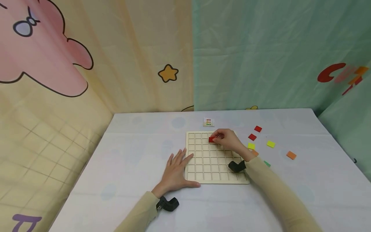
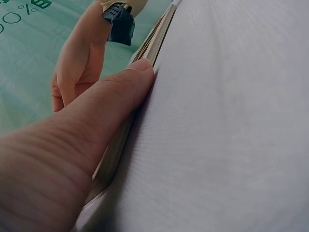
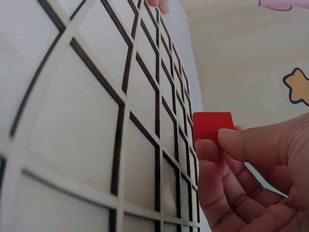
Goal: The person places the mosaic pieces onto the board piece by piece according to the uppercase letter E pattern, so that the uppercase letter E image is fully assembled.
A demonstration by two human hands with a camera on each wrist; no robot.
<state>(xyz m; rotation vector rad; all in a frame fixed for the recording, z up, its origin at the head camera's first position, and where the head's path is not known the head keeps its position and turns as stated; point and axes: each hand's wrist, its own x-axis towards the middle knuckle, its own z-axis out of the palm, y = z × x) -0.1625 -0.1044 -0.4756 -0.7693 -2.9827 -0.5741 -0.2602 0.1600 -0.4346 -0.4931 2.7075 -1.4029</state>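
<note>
A pale wooden grid board (image 1: 207, 161) lies on the table, its square cells divided by raised ridges. My right hand (image 1: 229, 140) pinches a red square tile (image 3: 212, 125) between thumb and fingers over the far part of the board. In the right wrist view the tile stands upright by the grid's far cells; whether it touches the board I cannot tell. My left hand (image 1: 174, 174) is spread at the board's near left corner, its fingers along the left side. The left thumb (image 2: 140, 70) rests against the near edge.
Right of the board lie loose tiles: two red (image 1: 252, 137), two yellow (image 1: 271, 144), two orange (image 1: 291, 155) and a green one (image 1: 267, 163), partly behind the right sleeve. A small card (image 1: 208, 122) with a coloured grid pattern lies beyond the board. Printed curtains (image 1: 145, 58) stand behind the table.
</note>
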